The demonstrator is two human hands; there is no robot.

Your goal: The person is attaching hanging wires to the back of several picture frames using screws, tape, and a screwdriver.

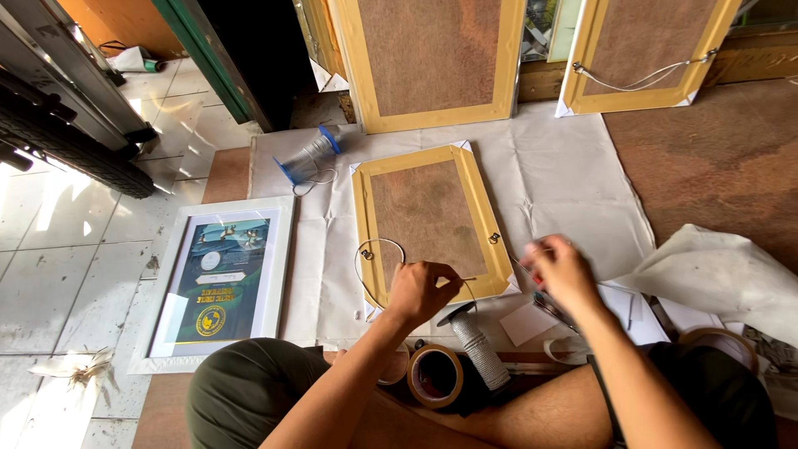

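A picture frame lies face down on a white sheet, its brown backing edged with tan tape. A thin wire loops from a small ring hanger on its left edge. My left hand rests at the frame's near edge, pinching the wire end. My right hand hovers past the frame's near right corner, blurred, fingers closed on what looks like a small red-handled tool. A second ring hanger sits on the frame's right edge.
A white-framed poster lies face up at left. A wire spool lies at the back. Two taped frames lean against the wall. A tape roll, a grey-handled tool and paper scraps lie by my legs.
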